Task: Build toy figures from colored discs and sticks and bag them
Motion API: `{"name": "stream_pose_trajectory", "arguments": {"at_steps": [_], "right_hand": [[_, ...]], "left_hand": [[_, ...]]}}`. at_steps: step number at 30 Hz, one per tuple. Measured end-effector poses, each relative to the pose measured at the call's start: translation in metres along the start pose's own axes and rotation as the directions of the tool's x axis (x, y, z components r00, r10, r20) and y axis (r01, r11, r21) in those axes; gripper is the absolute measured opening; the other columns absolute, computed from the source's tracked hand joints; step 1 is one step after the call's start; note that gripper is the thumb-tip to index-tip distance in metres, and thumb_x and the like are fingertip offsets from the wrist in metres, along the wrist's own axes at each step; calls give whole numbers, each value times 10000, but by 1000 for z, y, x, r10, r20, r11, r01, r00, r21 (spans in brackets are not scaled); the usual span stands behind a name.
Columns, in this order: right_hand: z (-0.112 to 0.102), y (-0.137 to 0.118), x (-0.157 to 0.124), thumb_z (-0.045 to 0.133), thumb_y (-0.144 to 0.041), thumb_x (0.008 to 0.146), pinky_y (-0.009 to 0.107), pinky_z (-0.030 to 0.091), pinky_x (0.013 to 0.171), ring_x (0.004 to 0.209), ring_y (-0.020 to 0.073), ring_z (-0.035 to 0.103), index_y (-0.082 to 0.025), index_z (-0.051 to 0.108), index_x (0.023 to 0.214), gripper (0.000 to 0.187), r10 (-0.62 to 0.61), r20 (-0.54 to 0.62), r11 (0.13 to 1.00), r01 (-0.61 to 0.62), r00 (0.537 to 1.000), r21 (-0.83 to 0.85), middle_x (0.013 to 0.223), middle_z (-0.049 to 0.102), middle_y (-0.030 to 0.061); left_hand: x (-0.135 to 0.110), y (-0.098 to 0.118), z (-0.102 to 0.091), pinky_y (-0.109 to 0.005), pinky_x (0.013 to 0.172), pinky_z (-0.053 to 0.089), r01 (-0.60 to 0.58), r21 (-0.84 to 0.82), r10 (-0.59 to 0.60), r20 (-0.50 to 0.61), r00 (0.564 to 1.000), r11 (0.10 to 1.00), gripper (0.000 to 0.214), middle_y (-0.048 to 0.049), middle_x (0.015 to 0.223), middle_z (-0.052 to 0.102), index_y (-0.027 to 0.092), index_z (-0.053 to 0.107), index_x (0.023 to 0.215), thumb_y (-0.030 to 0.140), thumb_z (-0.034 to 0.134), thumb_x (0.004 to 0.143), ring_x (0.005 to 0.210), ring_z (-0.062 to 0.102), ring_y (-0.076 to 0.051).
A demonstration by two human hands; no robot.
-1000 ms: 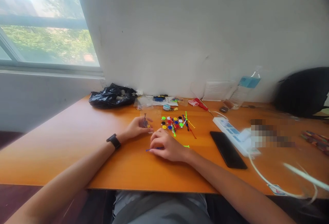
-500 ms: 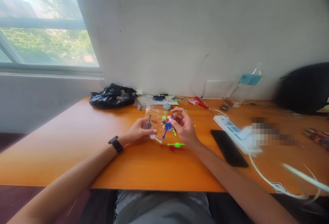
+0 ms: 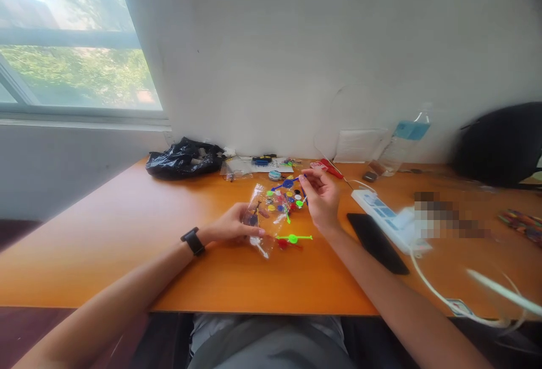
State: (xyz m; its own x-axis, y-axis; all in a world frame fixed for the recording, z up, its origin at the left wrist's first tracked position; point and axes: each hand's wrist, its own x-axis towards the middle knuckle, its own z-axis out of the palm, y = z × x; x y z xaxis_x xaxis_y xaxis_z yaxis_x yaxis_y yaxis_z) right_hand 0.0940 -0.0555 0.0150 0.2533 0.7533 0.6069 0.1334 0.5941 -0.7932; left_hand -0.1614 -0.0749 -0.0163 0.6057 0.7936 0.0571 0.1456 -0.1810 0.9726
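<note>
My left hand (image 3: 237, 223) is closed on a clear plastic bag (image 3: 259, 194). Inside the bag show a dark arrow-shaped piece and a white arrow piece (image 3: 259, 246). My right hand (image 3: 322, 197) pinches one end of a blue plastic arrow piece (image 3: 288, 184), held above the table to the right of the bag. Between the hands lie several small coloured discs, among them a yellow disc (image 3: 271, 208) and a black disc (image 3: 297, 192). Nearer to me, a bright green arrow piece (image 3: 293, 238) rests by a red piece (image 3: 283, 244).
At the back left sits a black plastic bag (image 3: 186, 158). A round tin (image 3: 275, 175) and a paper sheet (image 3: 282, 165) are at the back. To the right are a black phone (image 3: 376, 243), a white power strip (image 3: 381, 211) with cables, and a plastic bottle (image 3: 392, 152).
My right hand has moved right and away from the bag with the blue arrow piece, uncovering the discs. The clear bag now hangs more open to view in my left hand.
</note>
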Motion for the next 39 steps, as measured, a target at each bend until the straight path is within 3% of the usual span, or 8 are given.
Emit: {"name": "stream_pose_trajectory", "arguments": {"at_steps": [5,13,22,27,32,34,36,39], "right_hand": [[0,-10,-7,742,-412,910,375,559,790,838,220,674,-237,781,995,199,-81,49,983,88,995,-160,964,771,59],[-5,-10,-1,743,-350,901,343,538,759,794,198,647,-229,809,972,154,-124,76,968,137,989,-210,919,780,43],[-4,-12,-2,772,-270,891,404,529,930,984,243,680,-264,837,935,79,-201,298,956,254,933,-148,931,777,46],[-5,-13,-2,794,-295,885,401,535,918,991,249,661,-265,845,936,79,-162,375,967,223,913,-124,901,757,57],[-5,-11,-7,799,-338,890,367,553,876,952,219,669,-272,835,991,126,-73,425,981,142,902,-134,989,691,59],[-4,-12,-8,777,-340,911,365,545,905,982,220,670,-275,825,1014,131,-85,449,979,159,889,-130,1011,691,57],[-4,-15,-7,730,-344,947,369,523,935,1023,224,664,-272,801,1046,141,-126,440,972,199,889,-125,1038,711,55],[-6,-17,-2,667,-372,985,350,501,854,928,210,648,-240,753,999,158,-143,365,968,207,920,-142,977,726,47]], "left_hand": [[-1,2,1,-226,573,400,1,33,-4,73,997,999,588,24,745,587,150,691,1173,472,913,734,646,513,-115],[0,-1,1,-231,608,447,-67,53,63,85,994,996,657,11,757,606,123,686,1232,494,909,737,663,558,-125],[1,-1,3,-247,648,487,-96,24,93,91,991,995,663,-18,815,670,120,689,1260,485,905,750,734,615,-156],[1,1,4,-259,732,516,-126,-50,130,102,986,991,592,-59,948,729,127,694,1244,427,900,777,823,655,-173],[1,1,6,-277,778,534,-139,-22,141,110,984,990,422,-84,983,742,116,736,1041,401,903,778,860,670,-182],[1,2,6,-284,784,542,-147,-29,150,115,982,989,449,-92,1029,747,122,735,1091,404,899,783,879,683,-187],[0,7,5,-300,801,557,-167,-44,170,83,982,985,504,-109,1074,753,125,720,1175,411,890,796,907,705,-201],[-1,16,-1,-295,759,578,-200,-33,196,-107,975,979,537,-125,1075,768,129,699,1222,429,874,812,889,725,-205]]}}
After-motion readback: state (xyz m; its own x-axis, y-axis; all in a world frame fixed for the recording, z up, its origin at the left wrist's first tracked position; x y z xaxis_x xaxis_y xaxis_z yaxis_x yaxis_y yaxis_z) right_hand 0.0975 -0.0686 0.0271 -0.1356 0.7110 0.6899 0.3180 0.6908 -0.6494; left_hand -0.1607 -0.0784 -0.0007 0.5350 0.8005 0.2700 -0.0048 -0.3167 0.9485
